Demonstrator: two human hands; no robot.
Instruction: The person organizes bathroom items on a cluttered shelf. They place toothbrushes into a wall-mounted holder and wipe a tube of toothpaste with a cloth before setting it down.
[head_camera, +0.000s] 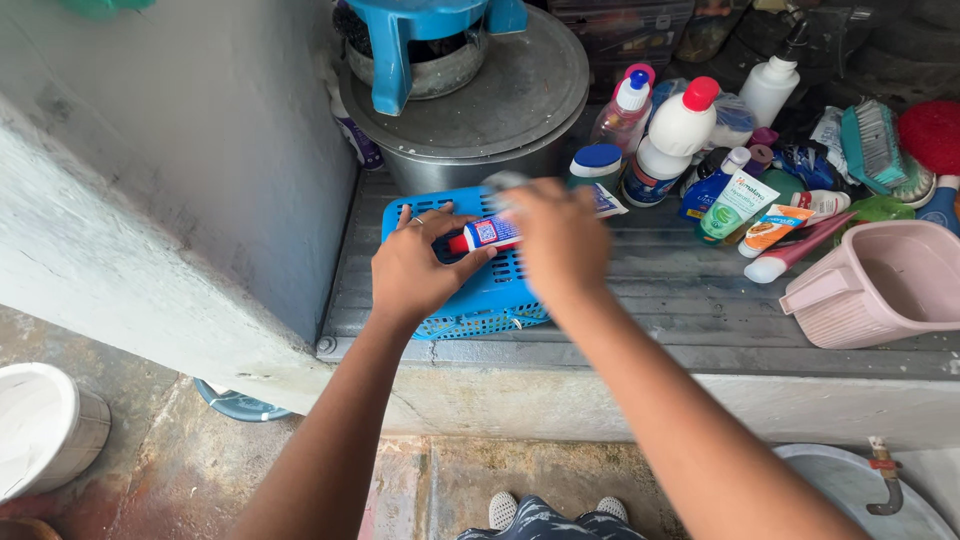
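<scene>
Head view shows the left hand (415, 272) with fingers pinched on a small red-and-white tube (483, 234) lying crosswise, long axis left to right, over the upturned blue basket (480, 295), while the blurred right hand (558, 238), its grip unclear, meets the tube's right end

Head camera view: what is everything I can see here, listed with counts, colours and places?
basket: one, blue, on shelf, under both hands
tube: one, red, white and blue, over basket
bottles: several, mostly white, behind basket
tubes: several, green, orange, pink, shelf right
jug: one, pink, far right
pot: one, metal, lidded, shelf back
stool: one, blue, on pot
brush: one, teal, back right
bucket: one, white, floor left
left hand: holds tube
right hand: blurred, at tube
</scene>
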